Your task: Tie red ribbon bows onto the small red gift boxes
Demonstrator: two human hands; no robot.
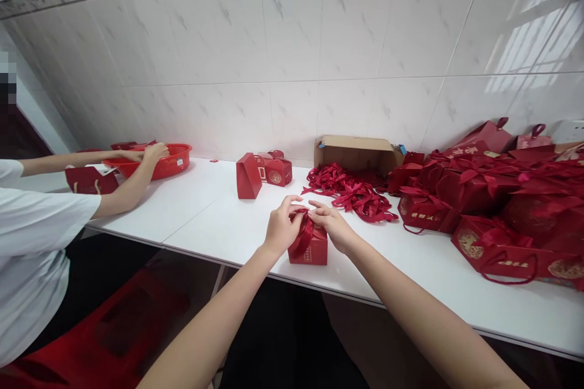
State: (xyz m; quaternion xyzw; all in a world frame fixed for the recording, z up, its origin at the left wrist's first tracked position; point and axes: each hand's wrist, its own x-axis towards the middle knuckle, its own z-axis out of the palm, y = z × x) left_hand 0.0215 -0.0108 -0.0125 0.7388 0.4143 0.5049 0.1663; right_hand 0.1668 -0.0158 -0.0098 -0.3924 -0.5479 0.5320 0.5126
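Note:
A small red gift box (317, 250) with gold print stands near the front edge of the white table. On its top is a dark red ribbon (305, 240), one end hanging down the near side. My left hand (283, 226) pinches the ribbon at the left of the box top, thumb and fingers closed on it. From the right, my right hand (332, 225) has its thumb and fingertips closed at the same ribbon. The fingers partly hide the box top and the knot area.
Behind the box lies a heap of red ribbons (360, 197) before an open cardboard box (356, 149). Finished-looking red boxes (493, 194) pile up on the right. More red boxes (249, 176) stand at the back. A co-worker's arms (132, 185) reach into a red basin (176, 164) at left.

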